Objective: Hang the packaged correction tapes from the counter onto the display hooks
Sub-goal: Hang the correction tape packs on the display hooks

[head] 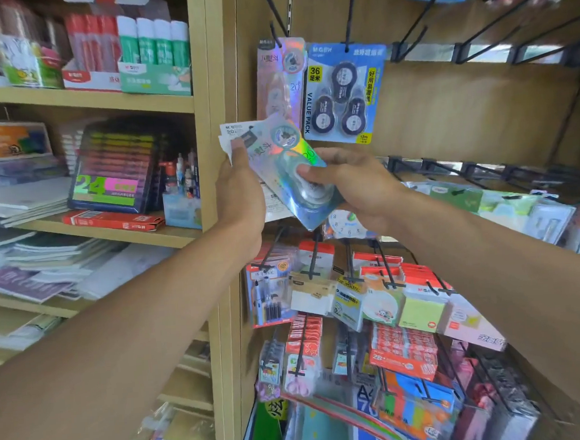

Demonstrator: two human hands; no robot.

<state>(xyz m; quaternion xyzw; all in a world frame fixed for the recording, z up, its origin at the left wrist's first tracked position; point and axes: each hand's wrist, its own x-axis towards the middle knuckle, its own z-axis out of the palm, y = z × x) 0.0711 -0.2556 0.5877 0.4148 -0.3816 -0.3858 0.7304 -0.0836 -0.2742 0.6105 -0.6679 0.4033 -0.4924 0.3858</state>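
My left hand holds a small stack of packaged correction tapes, thumb pressed on the top card. My right hand grips the front pack, a holographic blue correction tape pack, thumb on its blister. Both hands are raised in front of the wooden display panel. Just above them a pink holographic correction tape pack hangs on a black hook. Beside it hangs a blue three-piece value pack on its own hook.
Several bare black hooks stick out of the panel at upper right. Below my hands, hooks carry sticky notes, erasers and pens. Wooden shelves on the left hold glue sticks, markers and notebooks.
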